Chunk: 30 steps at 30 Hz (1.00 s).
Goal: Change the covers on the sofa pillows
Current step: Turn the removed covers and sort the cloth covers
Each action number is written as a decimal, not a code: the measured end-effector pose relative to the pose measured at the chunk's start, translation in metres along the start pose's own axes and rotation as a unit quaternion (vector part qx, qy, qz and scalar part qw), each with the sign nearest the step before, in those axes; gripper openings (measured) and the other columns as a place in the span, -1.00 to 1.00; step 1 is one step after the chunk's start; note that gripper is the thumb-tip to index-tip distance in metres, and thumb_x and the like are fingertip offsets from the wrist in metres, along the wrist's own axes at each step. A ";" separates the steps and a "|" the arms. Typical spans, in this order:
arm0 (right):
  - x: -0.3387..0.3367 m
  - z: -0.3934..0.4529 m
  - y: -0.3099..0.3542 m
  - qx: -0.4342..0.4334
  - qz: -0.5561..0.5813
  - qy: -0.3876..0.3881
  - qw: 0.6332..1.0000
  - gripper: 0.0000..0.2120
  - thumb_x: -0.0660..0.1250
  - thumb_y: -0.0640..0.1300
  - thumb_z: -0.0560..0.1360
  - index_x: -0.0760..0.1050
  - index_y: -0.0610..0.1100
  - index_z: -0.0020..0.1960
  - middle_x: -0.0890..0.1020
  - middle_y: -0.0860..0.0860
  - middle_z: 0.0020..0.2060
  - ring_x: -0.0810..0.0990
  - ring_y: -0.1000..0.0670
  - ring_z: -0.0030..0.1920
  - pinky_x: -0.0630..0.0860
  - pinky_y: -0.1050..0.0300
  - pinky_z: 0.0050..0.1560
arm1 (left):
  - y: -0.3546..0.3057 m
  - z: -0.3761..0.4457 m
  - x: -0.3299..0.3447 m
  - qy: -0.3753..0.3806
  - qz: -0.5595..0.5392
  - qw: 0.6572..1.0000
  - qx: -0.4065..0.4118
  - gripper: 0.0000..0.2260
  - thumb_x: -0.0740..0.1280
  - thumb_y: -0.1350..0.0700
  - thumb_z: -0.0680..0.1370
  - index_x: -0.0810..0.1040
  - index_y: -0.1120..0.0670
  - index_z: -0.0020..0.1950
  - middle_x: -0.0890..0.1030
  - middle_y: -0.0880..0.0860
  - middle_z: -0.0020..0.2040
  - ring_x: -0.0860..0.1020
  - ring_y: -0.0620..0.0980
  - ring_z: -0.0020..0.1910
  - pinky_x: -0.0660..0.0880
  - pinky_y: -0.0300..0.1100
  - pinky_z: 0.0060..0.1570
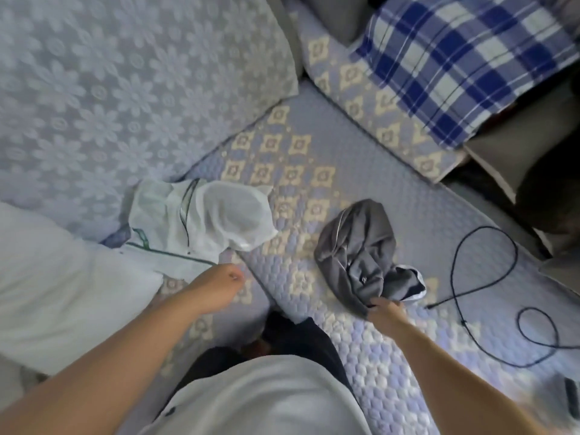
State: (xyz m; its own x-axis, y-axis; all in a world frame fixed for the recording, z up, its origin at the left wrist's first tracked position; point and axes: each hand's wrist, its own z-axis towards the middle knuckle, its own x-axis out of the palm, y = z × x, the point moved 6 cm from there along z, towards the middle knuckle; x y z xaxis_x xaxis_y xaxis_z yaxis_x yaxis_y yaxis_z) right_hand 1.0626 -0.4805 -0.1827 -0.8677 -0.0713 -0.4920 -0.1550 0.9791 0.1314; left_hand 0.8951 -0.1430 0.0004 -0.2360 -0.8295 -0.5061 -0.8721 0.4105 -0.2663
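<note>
Nearest, the person's pale shirt (266, 400) fills the bottom centre, with both bare forearms reaching out over the quilted sofa seat (392, 356). The right hand (384, 310) pinches the near edge of one crumpled grey cover (357, 249), which lies bunched on the seat right of centre; a dark and white lining shows at its near right fold. The left hand (219, 284) hovers left of centre with its fingers curled loosely under and nothing in them that can be seen; it is close to, but apart from, the green-piped edge of one white cover (201, 221) lying rumpled on the seat. At the near left sits one bare white pillow (53, 287), its far edge touching that white cover. To the right, one thin black cable (489, 277) loops across the seat, well apart from the grey cover. Farther off, one large cushion with a pale flower pattern (125, 83) leans across the far left. At the far right lies one pillow in blue and white check (464, 61). No brand, label or writing can be read anywhere.
</note>
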 end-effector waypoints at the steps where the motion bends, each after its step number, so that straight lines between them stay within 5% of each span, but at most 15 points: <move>1: -0.001 0.007 -0.003 0.003 0.013 0.007 1.000 -0.62 0.27 -0.12 0.53 0.51 0.02 0.34 0.39 -0.15 0.42 0.41 -0.09 0.32 0.33 0.21 0.08 | 0.007 0.001 0.005 0.003 0.012 1.000 -0.016 -0.76 0.20 0.03 0.67 0.56 -0.04 0.29 0.49 -0.04 0.40 0.60 0.02 0.14 0.54 -0.10 0.14; 2: 0.000 0.016 -0.003 0.013 0.034 0.017 0.999 -0.60 0.28 -0.14 0.55 0.47 0.03 0.37 0.37 -0.14 0.44 0.42 -0.08 0.32 0.39 0.27 0.06 | 0.013 0.001 0.006 -0.002 0.010 0.999 -0.035 -0.79 0.21 0.04 0.66 0.57 -0.08 0.24 0.54 -0.04 0.35 0.59 0.02 0.15 0.51 -0.11 0.16; 4: -0.001 0.027 0.002 0.006 0.020 0.038 0.999 -0.60 0.27 -0.22 0.58 0.44 -0.09 0.41 0.52 -0.12 0.26 0.55 0.01 0.01 0.53 0.40 -0.08 | 0.023 -0.001 0.006 -0.013 -0.001 0.998 -0.057 -0.84 0.22 0.07 0.64 0.58 -0.11 0.10 0.63 -0.01 0.19 0.60 0.02 0.11 0.50 -0.11 0.13; 5: -0.002 0.028 0.002 0.025 0.074 0.026 0.997 -0.62 0.24 -0.24 0.60 0.43 -0.20 0.41 0.57 -0.09 0.12 0.56 0.02 -0.10 0.60 0.28 -0.04 | 0.029 -0.001 0.007 -0.020 -0.011 0.997 -0.069 -0.84 0.23 0.08 0.64 0.60 -0.10 0.06 0.65 0.00 0.13 0.62 0.03 0.09 0.51 -0.09 0.12; 6: -0.006 0.024 0.007 0.030 0.149 -0.008 0.988 -0.64 0.19 -0.25 0.63 0.42 -0.28 0.41 0.59 -0.10 0.08 0.60 -0.03 -0.05 0.59 0.15 0.09 | 0.034 -0.003 0.010 -0.020 -0.021 0.997 -0.076 -0.83 0.23 0.08 0.63 0.61 -0.09 0.02 0.66 0.01 0.09 0.63 0.04 0.07 0.53 -0.07 0.12; 8: -0.016 0.013 0.022 -0.013 0.093 0.000 0.996 -0.67 0.14 -0.25 0.65 0.45 -0.27 0.37 0.59 -0.14 0.22 0.59 -0.13 0.21 0.49 0.06 0.23 | 0.038 -0.006 0.019 -0.016 -0.044 0.995 -0.086 -0.82 0.22 0.10 0.61 0.62 -0.05 -0.03 0.68 0.05 0.02 0.66 0.08 0.03 0.55 -0.02 0.10; 11: -0.043 -0.003 0.023 0.006 0.236 -0.082 0.968 -0.83 0.29 -0.20 0.57 0.66 -0.12 0.02 0.68 -0.09 -0.07 0.63 -0.11 -0.04 0.56 0.07 0.01 | 0.028 -0.007 0.040 0.008 -0.128 0.988 -0.086 -0.84 0.24 0.11 0.60 0.62 -0.02 0.01 0.69 0.06 -0.05 0.67 0.06 -0.11 0.52 -0.10 -0.11; 13: -0.063 -0.033 0.016 0.023 0.388 -0.109 0.915 -0.81 0.37 -0.23 0.52 0.60 -0.14 -0.26 0.61 -0.11 -0.30 0.57 -0.12 -0.23 0.56 0.01 -0.14 | 0.011 -0.008 0.052 0.018 -0.179 0.982 -0.059 -0.83 0.30 0.10 0.55 0.64 0.03 0.08 0.69 0.03 -0.10 0.65 0.01 -0.20 0.47 -0.16 -0.13; 17: -0.124 -0.134 0.043 -0.130 0.509 -0.056 0.849 -0.88 0.36 -0.40 0.54 0.56 -0.34 0.07 0.60 -0.20 -0.25 0.52 -0.11 -0.27 0.49 0.05 -0.19 | -0.028 -0.012 0.072 0.055 -0.205 0.977 0.000 -0.80 0.34 0.08 0.61 0.56 -0.03 0.23 0.66 0.03 0.04 0.65 -0.02 -0.09 0.55 -0.16 -0.12; 20: -0.176 -0.220 0.060 -0.255 0.522 -0.029 0.813 -0.82 0.31 -0.39 0.56 0.59 -0.30 0.14 0.63 -0.20 -0.18 0.51 -0.08 -0.25 0.49 0.11 -0.17 | -0.060 -0.014 0.068 0.075 -0.133 0.984 0.085 -0.39 0.45 -0.01 0.55 0.25 -0.10 0.54 0.45 -0.03 0.31 0.54 0.00 0.22 0.47 -0.12 0.16; 24: -0.228 -0.307 0.078 -0.339 0.660 -0.045 0.669 -0.85 0.30 -0.32 0.51 0.49 -0.34 0.07 0.55 -0.14 -0.27 0.50 -0.02 -0.34 0.55 0.14 -0.24 | -0.123 -0.048 0.067 0.041 -0.007 0.954 0.297 -0.04 0.53 -0.18 0.38 -0.03 -0.28 0.59 0.05 -0.25 0.47 0.15 -0.23 0.49 0.18 -0.28 0.42; 27: -0.241 -0.338 0.093 -0.357 0.721 -0.030 0.593 -0.94 0.28 -0.31 0.55 0.48 -0.20 -0.08 0.54 -0.09 -0.28 0.55 0.02 -0.33 0.61 0.13 -0.20 | -0.166 -0.084 0.060 -0.085 -0.061 0.905 0.412 -0.14 0.52 -0.23 0.32 0.14 -0.28 0.51 0.09 -0.31 0.47 0.14 -0.36 0.45 0.13 -0.39 0.42; 30: -0.248 -0.356 0.111 -0.354 0.724 -0.027 0.591 -0.79 0.29 -0.32 0.56 0.48 -0.12 -0.22 0.53 -0.04 -0.34 0.59 0.03 -0.33 0.62 0.12 -0.17 | -0.182 -0.104 0.045 -0.140 -0.123 0.883 0.431 -0.53 0.46 -0.09 0.46 0.41 -0.12 0.32 0.47 -0.14 0.31 0.45 -0.25 0.27 0.42 -0.22 0.30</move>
State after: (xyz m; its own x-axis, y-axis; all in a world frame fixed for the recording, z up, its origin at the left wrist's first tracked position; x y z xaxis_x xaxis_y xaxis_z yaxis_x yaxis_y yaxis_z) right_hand 1.0922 -0.4222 0.2600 -0.3193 0.7692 0.5535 0.5560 -0.3209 0.7667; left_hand 0.9983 -0.2940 0.1115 0.1356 -0.8570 -0.4971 -0.2038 0.4669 -0.8605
